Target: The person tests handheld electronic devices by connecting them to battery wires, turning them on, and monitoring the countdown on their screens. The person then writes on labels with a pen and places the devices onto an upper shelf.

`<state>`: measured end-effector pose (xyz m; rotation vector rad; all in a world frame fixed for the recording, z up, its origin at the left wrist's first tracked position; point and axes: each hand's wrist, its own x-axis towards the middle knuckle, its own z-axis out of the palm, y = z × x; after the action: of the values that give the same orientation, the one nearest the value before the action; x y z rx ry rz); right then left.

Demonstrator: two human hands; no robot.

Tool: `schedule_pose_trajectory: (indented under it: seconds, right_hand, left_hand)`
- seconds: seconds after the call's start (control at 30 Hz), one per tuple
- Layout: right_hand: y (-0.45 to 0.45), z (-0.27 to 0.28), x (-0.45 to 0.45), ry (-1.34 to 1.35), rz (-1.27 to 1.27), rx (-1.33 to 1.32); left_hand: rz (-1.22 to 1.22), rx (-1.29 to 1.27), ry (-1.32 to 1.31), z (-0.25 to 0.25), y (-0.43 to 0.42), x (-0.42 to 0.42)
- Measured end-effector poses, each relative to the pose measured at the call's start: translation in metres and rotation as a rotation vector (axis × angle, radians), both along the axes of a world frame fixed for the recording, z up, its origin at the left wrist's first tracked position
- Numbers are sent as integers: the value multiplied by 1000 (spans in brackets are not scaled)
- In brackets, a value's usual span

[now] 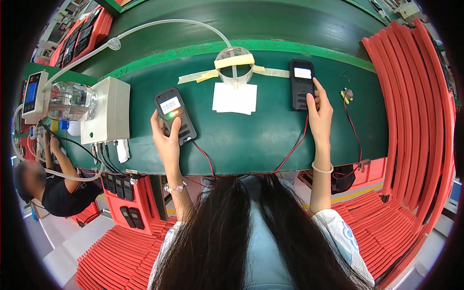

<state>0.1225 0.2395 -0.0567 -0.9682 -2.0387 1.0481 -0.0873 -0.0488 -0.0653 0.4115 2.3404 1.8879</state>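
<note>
My left hand (166, 137) grips a black handheld meter (187, 129) by its sides, tilted on the green bench. Its screen (170, 105) is lit with digits, and a green and orange light glows below it. My right hand (320, 108) holds a second black handheld meter (298, 89), fingers along its right edge and thumb near the lower buttons. That meter's screen is lit too, but its reading is too faint to make out. A red wire runs from the bottom of each meter to the bench's front edge.
A clear round cup (240, 77) with a tube (179, 21) is taped down at the back, behind white paper (235, 98). At left stand a white box (106, 111) and a water bottle (72, 100). Red trays (401, 116) stack at right. Another person (63, 193) works at far left.
</note>
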Motion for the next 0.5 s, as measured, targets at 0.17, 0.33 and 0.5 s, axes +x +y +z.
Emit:
schedule_pose_trajectory:
  seconds: [0.17, 0.33, 0.5]
  right_hand:
    - [0, 0, 0, -7, 1, -15]
    - [1, -1, 1, -17, 1, -4]
    - [1, -1, 1, -18, 1, -13]
  left_hand:
    - [19, 6, 2, 1, 2, 1]
    - [31, 32, 12, -2, 2, 0]
    - [42, -53, 42, -9, -3, -3]
